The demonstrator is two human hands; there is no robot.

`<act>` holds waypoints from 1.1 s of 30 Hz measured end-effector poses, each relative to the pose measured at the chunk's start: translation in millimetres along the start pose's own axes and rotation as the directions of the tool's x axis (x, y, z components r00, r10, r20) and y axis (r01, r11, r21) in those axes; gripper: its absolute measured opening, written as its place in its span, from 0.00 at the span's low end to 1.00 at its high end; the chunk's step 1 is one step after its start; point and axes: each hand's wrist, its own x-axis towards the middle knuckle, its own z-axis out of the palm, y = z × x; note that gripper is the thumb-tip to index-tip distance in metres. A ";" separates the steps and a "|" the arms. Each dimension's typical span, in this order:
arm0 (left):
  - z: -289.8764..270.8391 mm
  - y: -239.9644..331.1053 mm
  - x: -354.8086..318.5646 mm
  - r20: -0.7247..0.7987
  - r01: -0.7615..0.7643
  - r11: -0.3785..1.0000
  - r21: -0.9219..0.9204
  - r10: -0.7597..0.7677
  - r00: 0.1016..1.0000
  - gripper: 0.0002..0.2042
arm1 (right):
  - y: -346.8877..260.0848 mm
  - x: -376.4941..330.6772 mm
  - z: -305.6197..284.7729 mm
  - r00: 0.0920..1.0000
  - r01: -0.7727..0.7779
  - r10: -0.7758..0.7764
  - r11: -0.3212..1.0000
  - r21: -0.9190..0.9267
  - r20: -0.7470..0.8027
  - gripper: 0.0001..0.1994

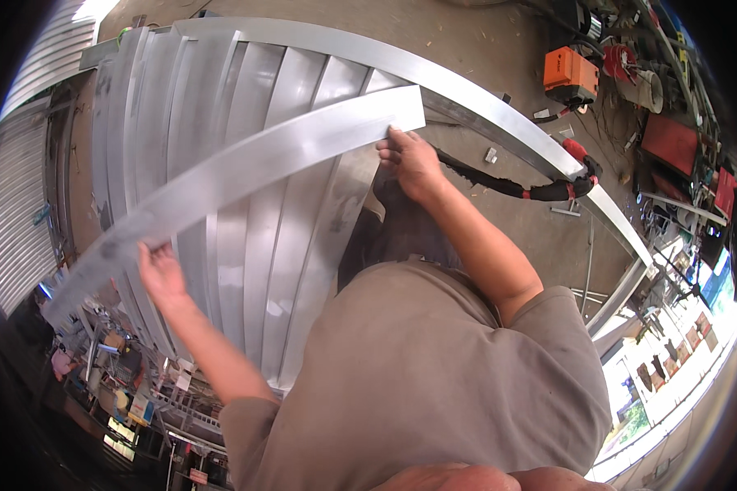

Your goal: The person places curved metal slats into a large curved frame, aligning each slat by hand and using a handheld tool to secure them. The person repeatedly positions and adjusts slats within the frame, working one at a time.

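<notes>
A long, flat silver metal strip point(282, 159) slants across the view, raised over a large panel of metal slats point(258, 237). Near the strip's right end, my right hand point(413, 168) grips its lower edge, thumb and fingers closed there. Toward the other end, my left hand point(164, 274) is at the same edge, its fingertips touching the metal and partly hidden against it. Motion blurs the strip's far left end. Beneath it, parallel slats lie side by side, bordered by a wide metal frame bar point(458, 78).
Black wrapped cable point(508, 188) crosses the frame at right. An orange machine box point(571, 75) and a red box point(668, 145) stand on the floor beyond. Cluttered tools and parts point(123, 360) fill the lower left. Corrugated sheeting point(20, 196) is at the far left.
</notes>
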 end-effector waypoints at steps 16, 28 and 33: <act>65.3 40.2 87.2 0.100 0.002 0.998 -0.055 0.004 0.995 0.17 | 3.8 2.8 20.8 1.000 -0.011 0.009 0.996 0.084 0.018 0.16; 311.2 116.2 236.0 0.240 -0.093 0.989 0.113 0.064 0.969 0.14 | -23.2 -9.3 83.1 0.987 -0.115 0.153 0.872 0.476 -0.042 0.11; 200.6 101.3 181.7 0.184 -0.105 0.988 0.112 0.083 0.979 0.17 | -9.9 -11.4 58.4 0.994 -0.096 0.106 0.942 0.321 -0.015 0.11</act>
